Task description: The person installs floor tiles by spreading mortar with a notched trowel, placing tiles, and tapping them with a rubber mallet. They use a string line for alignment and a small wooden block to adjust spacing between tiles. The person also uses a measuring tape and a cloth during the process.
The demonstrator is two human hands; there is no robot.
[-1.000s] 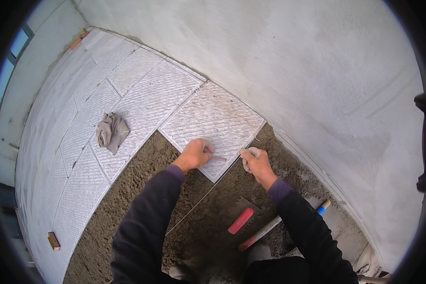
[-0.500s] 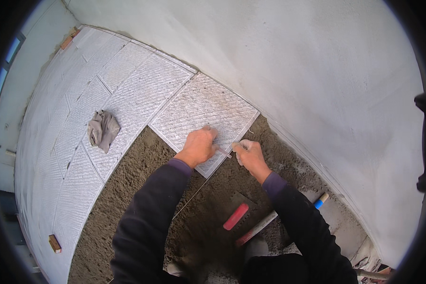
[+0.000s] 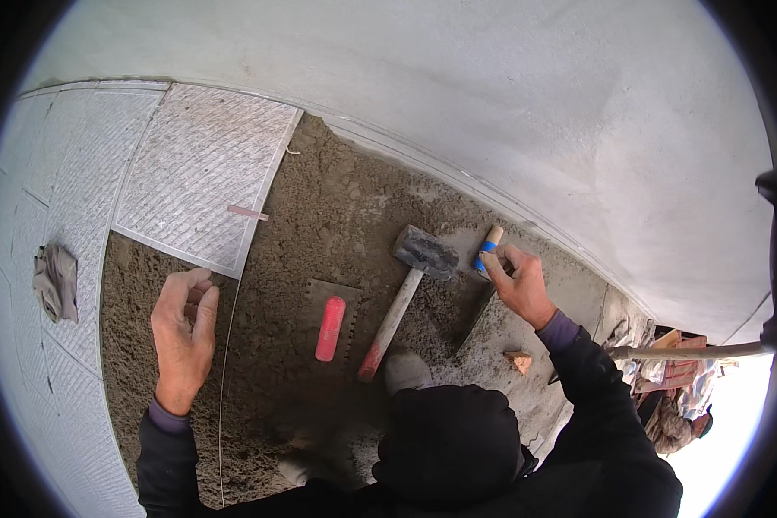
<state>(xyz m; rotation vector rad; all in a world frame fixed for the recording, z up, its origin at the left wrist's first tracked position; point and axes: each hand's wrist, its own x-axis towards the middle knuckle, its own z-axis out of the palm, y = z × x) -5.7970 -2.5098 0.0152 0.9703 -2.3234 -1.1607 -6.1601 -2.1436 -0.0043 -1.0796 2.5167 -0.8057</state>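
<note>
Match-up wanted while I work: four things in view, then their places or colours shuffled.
Things:
1. Cloth
2. Mallet
3. Trowel
4. Right hand

Places or colours:
A. Red grip
B. At the blue-banded handle
C. On the tiles, far left
D. Dark head

Pairs: 1-C, 2-D, 3-A, 4-B

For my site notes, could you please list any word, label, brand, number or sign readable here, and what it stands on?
No text is readable.
Red trowel handle, hammer and blue-banded handle: no lettering I can make out.
Clutter at right: too small to tell.
</note>
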